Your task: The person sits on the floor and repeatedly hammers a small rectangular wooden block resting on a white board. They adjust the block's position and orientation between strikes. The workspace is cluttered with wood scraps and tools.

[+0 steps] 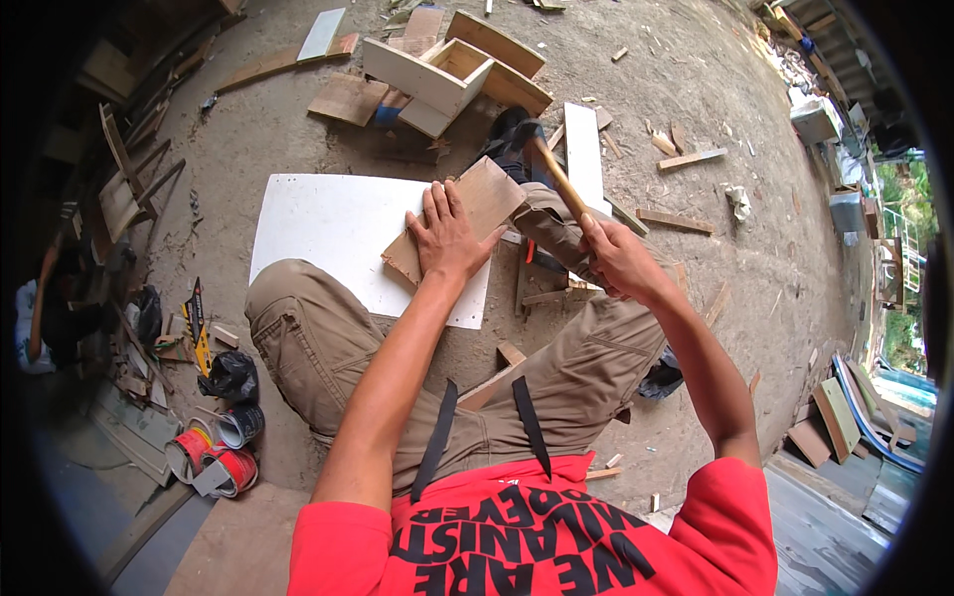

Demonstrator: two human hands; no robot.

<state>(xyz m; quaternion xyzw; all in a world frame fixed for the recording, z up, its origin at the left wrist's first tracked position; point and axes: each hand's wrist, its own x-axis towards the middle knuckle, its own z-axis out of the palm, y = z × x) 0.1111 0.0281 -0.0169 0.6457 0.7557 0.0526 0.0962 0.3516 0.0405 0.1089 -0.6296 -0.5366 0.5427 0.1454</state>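
- While the left hand (452,241) is pressing down flat with fingers spread, the brown board (487,197) is lying directly under the palm, slanting across the white panel (333,223).
- The right hand (618,260) is closing around the wooden handle (563,184) of a tool, which is slanting up and away, just right of the board's far end.
- The tool's dark head is blending into the dark shoe (509,129) behind it, so its shape is hard to make out.
- The left hand and forearm are covering part of the board's near edge.
- At the far left, another person (40,323) is being cut off by the dark rim.
- Three cans, one dark (240,425) and two red (189,453), are clustering near a black plastic bag (231,377); what they are holding is too small to tell.
- Beyond the board, a wooden box (437,87) is showing a pale, open compartment.
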